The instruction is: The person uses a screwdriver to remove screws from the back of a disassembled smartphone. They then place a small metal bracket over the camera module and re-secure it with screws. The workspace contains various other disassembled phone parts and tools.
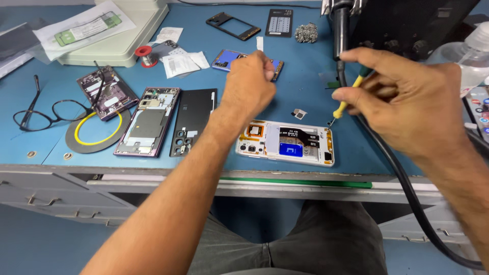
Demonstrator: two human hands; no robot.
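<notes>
My right hand (407,99) grips a small yellow-handled screwdriver (347,99), tip pointing down near the upper right corner of an opened white phone (285,143) that lies face down near the bench's front edge. My left hand (248,81) hovers above and behind that phone, fingers curled; whether it pinches anything I cannot tell. Behind my left hand lies a blue-backed phone (224,59), partly hidden. A tiny square part (299,114) rests on the blue mat just beyond the white phone.
Left of the white phone lie an opened purple phone (147,122), a black back cover (193,119), another opened purple phone (106,92) on a yellow-ringed disc, and spectacles (43,114). A black hose (402,178) crosses the right. A black frame (233,25) lies far back.
</notes>
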